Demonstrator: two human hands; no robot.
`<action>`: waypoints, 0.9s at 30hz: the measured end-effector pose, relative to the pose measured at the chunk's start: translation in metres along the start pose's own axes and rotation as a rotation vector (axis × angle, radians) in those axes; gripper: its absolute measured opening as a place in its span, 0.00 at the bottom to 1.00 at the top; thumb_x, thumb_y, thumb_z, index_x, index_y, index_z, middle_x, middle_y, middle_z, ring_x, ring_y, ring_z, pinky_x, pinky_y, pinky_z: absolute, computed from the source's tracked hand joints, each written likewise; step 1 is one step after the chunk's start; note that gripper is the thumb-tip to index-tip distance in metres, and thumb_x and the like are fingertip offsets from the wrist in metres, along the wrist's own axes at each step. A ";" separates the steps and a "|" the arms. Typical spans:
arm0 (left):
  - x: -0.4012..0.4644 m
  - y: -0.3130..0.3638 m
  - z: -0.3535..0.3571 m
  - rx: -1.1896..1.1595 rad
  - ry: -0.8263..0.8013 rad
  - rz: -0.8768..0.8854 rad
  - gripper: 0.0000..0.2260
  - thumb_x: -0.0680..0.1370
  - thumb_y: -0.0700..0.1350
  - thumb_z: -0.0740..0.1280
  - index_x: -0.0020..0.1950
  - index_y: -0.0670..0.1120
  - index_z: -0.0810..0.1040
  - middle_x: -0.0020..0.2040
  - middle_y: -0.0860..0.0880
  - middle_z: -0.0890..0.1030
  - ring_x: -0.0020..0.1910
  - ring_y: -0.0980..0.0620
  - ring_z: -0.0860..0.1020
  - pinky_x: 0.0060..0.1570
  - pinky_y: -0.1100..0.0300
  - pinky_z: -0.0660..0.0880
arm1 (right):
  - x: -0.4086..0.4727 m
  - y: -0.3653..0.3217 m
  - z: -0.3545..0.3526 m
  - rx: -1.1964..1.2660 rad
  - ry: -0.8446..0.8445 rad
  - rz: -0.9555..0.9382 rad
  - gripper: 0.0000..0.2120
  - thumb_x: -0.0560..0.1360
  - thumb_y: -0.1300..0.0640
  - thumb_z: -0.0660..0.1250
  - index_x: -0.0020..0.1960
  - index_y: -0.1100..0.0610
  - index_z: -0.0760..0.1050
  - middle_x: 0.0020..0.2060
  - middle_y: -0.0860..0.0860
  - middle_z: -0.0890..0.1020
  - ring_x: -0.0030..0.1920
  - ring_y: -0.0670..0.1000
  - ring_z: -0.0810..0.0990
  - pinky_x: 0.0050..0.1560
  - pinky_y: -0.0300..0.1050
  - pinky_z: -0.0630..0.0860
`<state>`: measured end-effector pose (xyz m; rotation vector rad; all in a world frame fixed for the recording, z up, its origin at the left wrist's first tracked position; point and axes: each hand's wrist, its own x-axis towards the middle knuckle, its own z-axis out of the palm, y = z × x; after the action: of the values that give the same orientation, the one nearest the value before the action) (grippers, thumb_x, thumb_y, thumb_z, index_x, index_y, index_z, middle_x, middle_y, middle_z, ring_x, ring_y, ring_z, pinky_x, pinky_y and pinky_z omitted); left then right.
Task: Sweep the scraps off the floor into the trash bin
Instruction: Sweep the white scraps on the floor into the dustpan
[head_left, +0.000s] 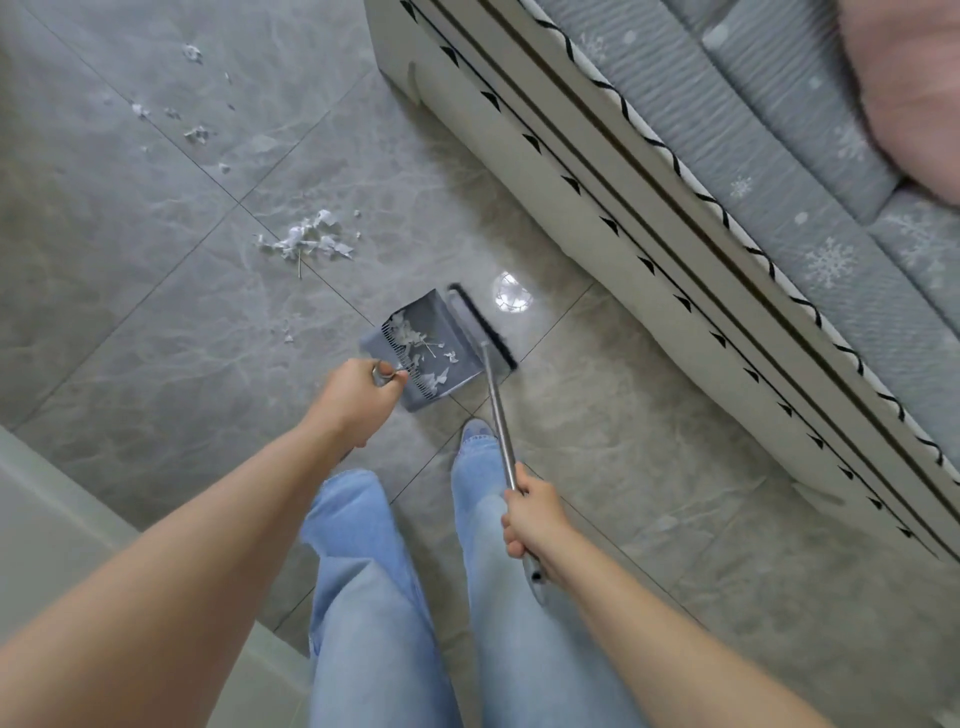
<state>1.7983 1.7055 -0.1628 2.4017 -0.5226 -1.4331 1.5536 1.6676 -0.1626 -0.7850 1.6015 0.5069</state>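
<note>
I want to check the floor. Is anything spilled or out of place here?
Yes. White paper scraps lie scattered on the grey floor beyond the dustpan, with smaller bits farther off.

I see white paper scraps (306, 240) on grey marbled floor tiles (156, 291), a blue-grey plastic dustpan (441, 332), and a snowflake-patterned grey mattress (810, 228).

No readable text, labels, brands, numbers or signs anywhere in view.
</note>
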 end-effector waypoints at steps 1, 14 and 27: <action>0.001 -0.002 -0.001 0.000 -0.005 0.001 0.10 0.80 0.53 0.62 0.50 0.48 0.77 0.27 0.45 0.75 0.23 0.44 0.73 0.25 0.60 0.72 | -0.011 0.003 0.008 0.030 -0.021 -0.004 0.25 0.79 0.63 0.51 0.70 0.42 0.69 0.28 0.50 0.62 0.25 0.49 0.59 0.24 0.39 0.57; -0.061 -0.141 -0.126 0.043 0.017 0.033 0.16 0.79 0.56 0.65 0.42 0.44 0.76 0.30 0.43 0.74 0.26 0.45 0.71 0.27 0.58 0.69 | -0.057 -0.044 0.091 0.158 0.057 -0.092 0.23 0.81 0.67 0.49 0.69 0.49 0.68 0.26 0.48 0.59 0.18 0.44 0.56 0.20 0.30 0.55; -0.085 -0.329 -0.250 -0.397 0.173 -0.195 0.17 0.80 0.51 0.67 0.41 0.37 0.73 0.20 0.51 0.62 0.16 0.53 0.59 0.24 0.67 0.57 | -0.039 -0.115 0.265 0.208 0.051 0.041 0.14 0.81 0.64 0.46 0.52 0.51 0.67 0.29 0.49 0.59 0.17 0.44 0.58 0.17 0.30 0.56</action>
<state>2.0336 2.0531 -0.1227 2.2649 0.0392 -1.2435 1.8199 1.7856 -0.1613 -0.6141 1.6895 0.3449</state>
